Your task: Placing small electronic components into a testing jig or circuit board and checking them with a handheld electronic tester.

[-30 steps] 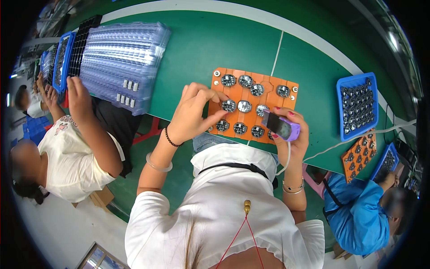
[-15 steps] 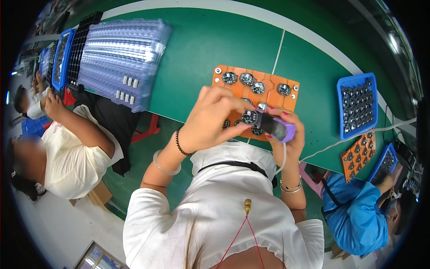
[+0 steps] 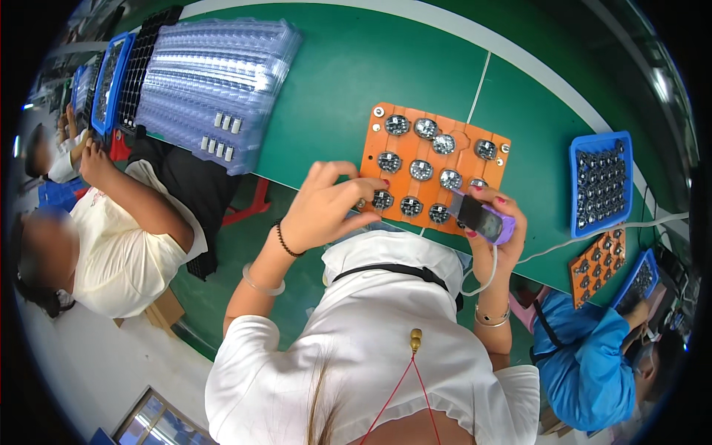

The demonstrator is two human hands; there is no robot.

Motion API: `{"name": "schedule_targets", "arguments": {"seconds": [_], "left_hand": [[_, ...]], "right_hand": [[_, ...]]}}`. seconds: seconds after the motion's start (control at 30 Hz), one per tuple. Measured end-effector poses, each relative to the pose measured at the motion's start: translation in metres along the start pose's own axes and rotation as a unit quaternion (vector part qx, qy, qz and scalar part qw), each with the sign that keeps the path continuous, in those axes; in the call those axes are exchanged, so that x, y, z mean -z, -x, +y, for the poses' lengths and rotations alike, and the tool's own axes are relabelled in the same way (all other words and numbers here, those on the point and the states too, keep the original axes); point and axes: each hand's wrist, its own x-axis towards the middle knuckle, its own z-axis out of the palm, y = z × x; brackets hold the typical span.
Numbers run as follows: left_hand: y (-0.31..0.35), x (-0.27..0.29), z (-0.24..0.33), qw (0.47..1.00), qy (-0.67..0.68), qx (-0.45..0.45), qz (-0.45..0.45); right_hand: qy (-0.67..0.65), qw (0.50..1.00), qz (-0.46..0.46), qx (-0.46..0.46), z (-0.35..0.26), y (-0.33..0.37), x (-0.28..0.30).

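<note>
My left hand (image 3: 334,200) is at the lower left corner of an orange board (image 3: 466,133) on the green table. Its index finger and thumb are apart on either side of a round black-and-silver module (image 3: 383,199), which sits in the board's grid. No firm grip shows. My right hand (image 3: 504,230) is closed around a purple handheld device (image 3: 505,228) with a dark, glossy front and a white cable (image 3: 491,276). That device is above the board's lower right corner and partly covers a module. Several similar modules sit in rows on the board.
Stacked clear plastic trays (image 3: 215,81) at the left carry several small white pieces (image 3: 227,121). At the right stand a blue tray (image 3: 575,185) of modules and a second orange board (image 3: 598,261). A loose white cable (image 3: 571,239) crosses the table. Co-workers sit on both sides.
My left hand no longer holds up a module and has moved left and down to the board's corner. My right hand, with the device, has shifted right, away from the left hand.
</note>
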Motion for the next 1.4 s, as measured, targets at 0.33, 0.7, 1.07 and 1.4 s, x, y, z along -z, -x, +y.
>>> {"name": "schedule_targets", "arguments": {"seconds": [0.33, 0.7, 1.07, 1.4], "left_hand": [[-0.016, -0.002, 0.029, 0.998, 0.052, -0.027, 0.032], [-0.011, 0.005, 0.021, 1.0, 0.003, 0.003, 0.022], [-0.015, -0.024, 0.026, 0.999, -0.034, -0.019, -0.004], [-0.033, -0.016, 0.046, 0.998, 0.023, -0.047, 0.026]], "right_hand": [[0.039, 0.995, -0.074, 0.047, -0.009, -0.002, -0.016], [-0.022, 0.999, 0.031, -0.001, -0.004, 0.011, -0.014], [0.004, 1.0, -0.007, -0.006, -0.003, 0.009, 0.004], [0.076, 0.994, -0.052, 0.052, -0.008, 0.004, -0.002]]}}
